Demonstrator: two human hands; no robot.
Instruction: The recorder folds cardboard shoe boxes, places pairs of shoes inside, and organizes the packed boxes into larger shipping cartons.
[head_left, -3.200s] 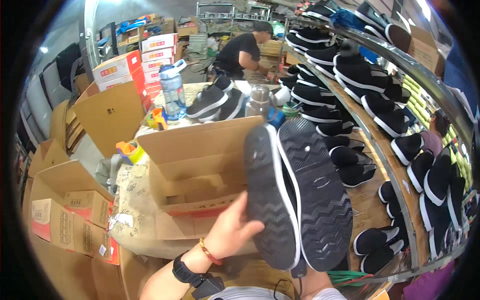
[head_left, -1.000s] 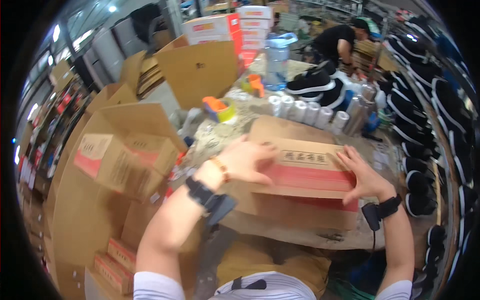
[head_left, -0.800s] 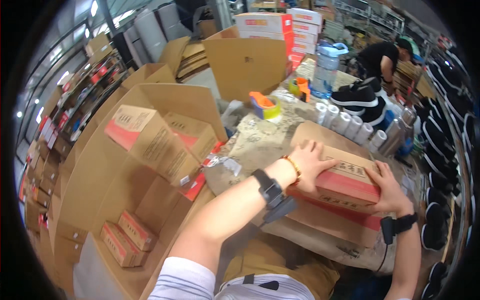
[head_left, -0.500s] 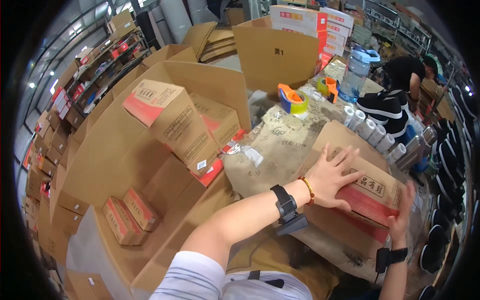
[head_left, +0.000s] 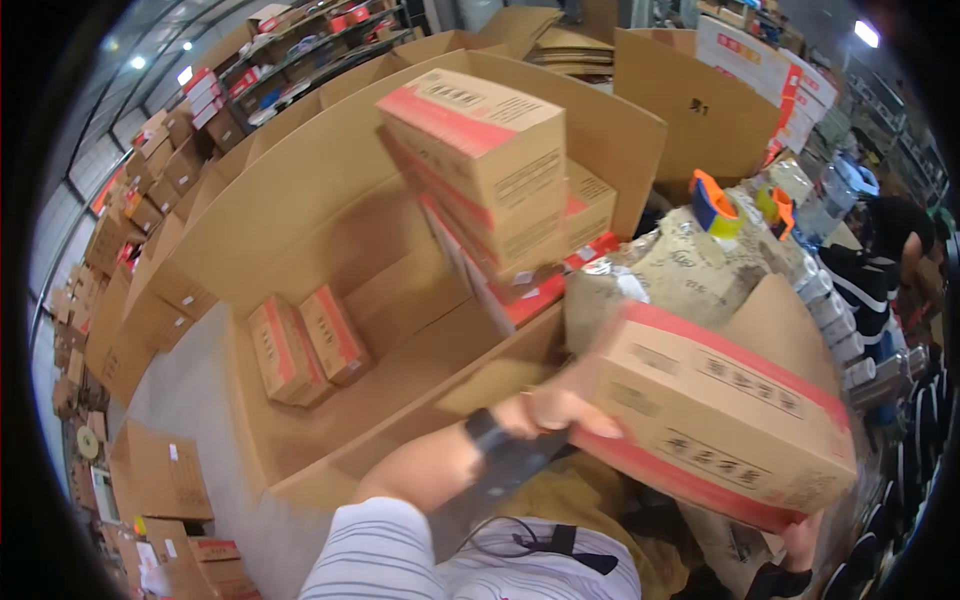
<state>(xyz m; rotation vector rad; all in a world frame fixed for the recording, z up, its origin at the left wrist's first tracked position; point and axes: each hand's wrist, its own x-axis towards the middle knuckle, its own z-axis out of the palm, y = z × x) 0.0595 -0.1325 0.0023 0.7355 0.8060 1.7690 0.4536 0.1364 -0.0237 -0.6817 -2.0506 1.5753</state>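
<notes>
shoebox (head_left: 725, 410) lifted off table since 0.5 s ago, swung twd big carton (head_left: 330, 250) | L hand (head_left: 555, 410) fingers clamped on box end | R hand (head_left: 800, 535) under far corner, fingers hidden, can't tell | stack (head_left: 490, 180) already inside

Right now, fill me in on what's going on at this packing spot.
A person holds a closed shoe box with both hands: the left hand grips its near end, the right hand supports the lower far corner. Beside it a big open carton holds a tilted stack of similar boxes and two more lying inside.
</notes>
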